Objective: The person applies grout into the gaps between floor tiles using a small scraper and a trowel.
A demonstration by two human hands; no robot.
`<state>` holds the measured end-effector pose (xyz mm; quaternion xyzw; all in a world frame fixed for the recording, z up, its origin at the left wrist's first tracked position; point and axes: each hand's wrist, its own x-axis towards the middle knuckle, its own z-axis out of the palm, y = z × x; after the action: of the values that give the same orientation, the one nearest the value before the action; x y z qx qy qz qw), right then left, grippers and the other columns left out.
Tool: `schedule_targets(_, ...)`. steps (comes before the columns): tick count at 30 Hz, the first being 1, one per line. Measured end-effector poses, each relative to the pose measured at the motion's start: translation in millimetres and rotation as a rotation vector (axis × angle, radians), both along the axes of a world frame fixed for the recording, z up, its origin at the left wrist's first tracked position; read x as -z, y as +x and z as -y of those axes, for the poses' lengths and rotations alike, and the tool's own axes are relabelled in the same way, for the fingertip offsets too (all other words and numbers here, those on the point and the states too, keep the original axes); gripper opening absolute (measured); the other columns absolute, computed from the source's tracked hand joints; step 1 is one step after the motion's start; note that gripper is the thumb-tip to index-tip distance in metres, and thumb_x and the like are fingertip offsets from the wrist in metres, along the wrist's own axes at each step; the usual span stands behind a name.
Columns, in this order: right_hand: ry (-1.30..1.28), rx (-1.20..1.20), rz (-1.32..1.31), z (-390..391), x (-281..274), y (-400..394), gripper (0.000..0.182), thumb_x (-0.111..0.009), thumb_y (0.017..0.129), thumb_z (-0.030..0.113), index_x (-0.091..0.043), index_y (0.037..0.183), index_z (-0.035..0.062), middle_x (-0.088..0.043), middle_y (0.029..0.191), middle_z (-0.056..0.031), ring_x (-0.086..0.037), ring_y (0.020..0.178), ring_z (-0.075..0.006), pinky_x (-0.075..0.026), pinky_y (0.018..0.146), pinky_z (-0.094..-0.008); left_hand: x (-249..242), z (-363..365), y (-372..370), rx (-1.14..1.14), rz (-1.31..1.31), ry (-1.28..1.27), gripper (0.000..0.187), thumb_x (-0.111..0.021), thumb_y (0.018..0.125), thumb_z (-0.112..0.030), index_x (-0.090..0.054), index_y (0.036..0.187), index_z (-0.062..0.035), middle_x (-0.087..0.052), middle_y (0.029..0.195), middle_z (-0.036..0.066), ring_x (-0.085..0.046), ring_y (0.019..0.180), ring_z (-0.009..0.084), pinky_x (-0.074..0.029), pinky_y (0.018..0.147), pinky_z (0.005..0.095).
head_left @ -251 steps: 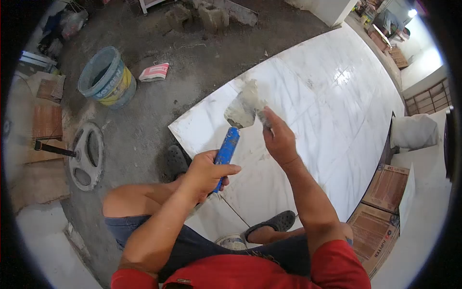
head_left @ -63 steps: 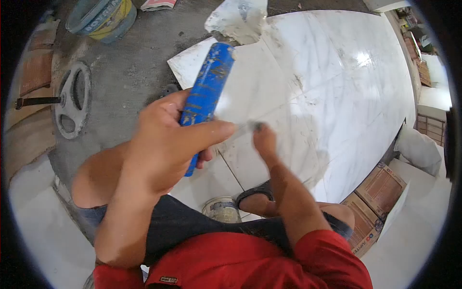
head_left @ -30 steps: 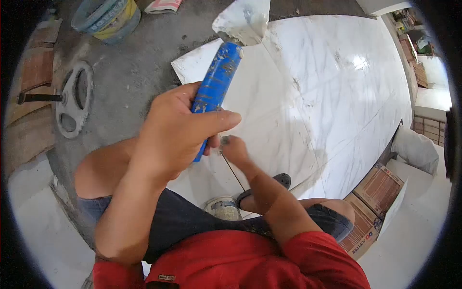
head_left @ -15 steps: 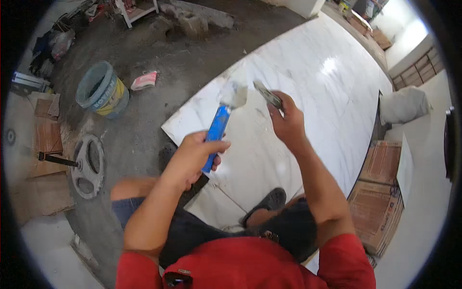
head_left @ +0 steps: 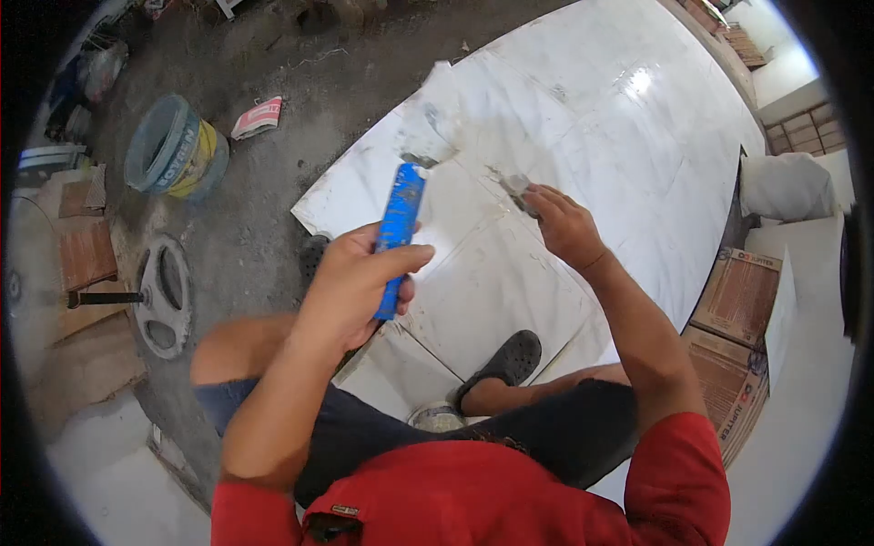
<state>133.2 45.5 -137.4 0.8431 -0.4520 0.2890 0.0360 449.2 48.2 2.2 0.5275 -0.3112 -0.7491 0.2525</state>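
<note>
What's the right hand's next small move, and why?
Probably draw the flat piece in the right hand lightly across the tiles: they show smears, and the piece appears against them in view, though blur hides whether it touches. The left hand holds the trowel off to the side.

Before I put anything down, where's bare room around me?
The grey floor is bare between the bucket, the wheel-shaped piece and the left edge of the white tiles. Those tiles also look open just left of the sack. It's crowded by your legs, with a shoe and small pail close together, and along the right, with cartons.
</note>
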Motion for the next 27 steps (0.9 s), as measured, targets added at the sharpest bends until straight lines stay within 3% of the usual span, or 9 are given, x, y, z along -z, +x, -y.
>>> schedule_targets(2,0.45,0.351,0.161,13.1,44.6,-10.2,0.027,-0.058,0.082,0.001,-0.063,0.108,0.0004,-0.068,0.105,-0.0205,-0.065,0.097,-0.038,-0.055,0.08,-0.0425,-4.0,11.8,8.7,-0.015,0.063,-0.025,0.038,-0.07,0.084,-0.01,-0.056,0.117,0.0025,-0.056,0.065,0.002,-0.052,0.048,0.0082,-0.041,0.042,0.0219)
schedule_targets(3,0.461,0.352,0.16,23.1,65.6,-13.6,0.027,-0.058,0.082,0.001,-0.063,0.108,0.0004,-0.068,0.105,-0.0205,-0.065,0.097,-0.038,-0.055,0.08,-0.0425,-2.7,14.3,14.4,-0.051,0.077,-0.044,0.037,-0.072,0.082,-0.009,-0.057,0.113,0.0031,-0.058,0.068,0.003,-0.053,0.049,0.0088,-0.042,0.042,0.0234)
schedule_targets(5,0.776,0.671,0.057,47.8,108.4,-19.5,0.025,-0.058,0.084,0.012,-0.063,0.106,0.0015,-0.067,0.099,-0.0233,-0.064,0.094,-0.0412,-0.053,0.08,-0.0459,3.0,17.8,25.7,-0.074,0.112,-0.079,0.04,-0.074,0.08,-0.006,-0.058,0.114,0.0047,-0.061,0.072,0.005,-0.054,0.05,0.0092,-0.042,0.043,0.0244)
schedule_targets(8,0.807,0.746,-0.055,73.4,176.5,-16.6,0.024,-0.057,0.083,0.017,-0.063,0.1,0.0009,-0.067,0.097,-0.0251,-0.064,0.094,-0.041,-0.052,0.08,-0.0472,2.3,21.8,35.0,-0.088,0.174,-0.066,0.039,-0.073,0.08,-0.004,-0.058,0.115,0.0035,-0.06,0.071,0.004,-0.054,0.05,0.0087,-0.043,0.043,0.0235)
schedule_targets(12,0.818,0.724,-0.109,62.2,227.2,14.9,0.017,-0.053,0.084,0.01,-0.059,0.098,0.0016,-0.067,0.094,-0.0238,-0.066,0.09,-0.0394,-0.053,0.079,-0.0474,6.4,23.9,43.9,-0.146,0.133,-0.033,0.04,-0.074,0.079,-0.002,-0.059,0.116,0.0028,-0.06,0.072,0.003,-0.054,0.051,0.008,-0.043,0.044,0.0226)
schedule_targets(18,0.863,0.622,0.012,11.9,225.7,95.5,0.017,-0.051,0.085,0.008,-0.06,0.099,0.0062,-0.067,0.088,-0.0179,-0.066,0.083,-0.0371,-0.052,0.075,-0.0482,3.0,23.4,47.6,-0.135,0.112,-0.022,0.041,-0.074,0.078,0.0,-0.059,0.116,0.0026,-0.06,0.072,0.002,-0.055,0.053,0.007,-0.044,0.046,0.022)
schedule_targets(22,0.904,0.416,0.174,-17.2,208.7,137.4,0.014,-0.051,0.082,0.006,-0.06,0.093,0.0038,-0.066,0.086,-0.0219,-0.065,0.084,-0.0409,-0.05,0.077,-0.0505,-2.0,18.5,47.7,-0.122,0.149,-0.029,0.034,-0.075,0.078,0.001,-0.06,0.109,0.0015,-0.061,0.072,0.002,-0.055,0.053,0.0065,-0.044,0.046,0.0217)
schedule_targets(24,0.955,0.503,0.15,-2.0,207.2,120.7,0.015,-0.051,0.082,0.007,-0.06,0.093,0.0023,-0.065,0.088,-0.0252,-0.064,0.085,-0.0434,-0.05,0.079,-0.0521,-1.9,15.3,49.4,-0.114,0.165,-0.026,0.031,-0.075,0.078,0.001,-0.061,0.105,0.001,-0.061,0.072,0.002,-0.055,0.053,0.0063,-0.044,0.047,0.0216)
schedule_targets(27,0.839,0.722,0.206,42.1,209.0,56.5,0.018,-0.051,0.083,0.008,-0.062,0.095,0.0007,-0.065,0.093,-0.0262,-0.062,0.089,-0.0457,-0.049,0.081,-0.0519,-0.3,11.8,50.4,-0.13,0.152,-0.017,0.026,-0.075,0.078,0.0,-0.061,0.099,-0.0004,-0.061,0.072,0.002,-0.054,0.053,0.0059,-0.044,0.046,0.0214)
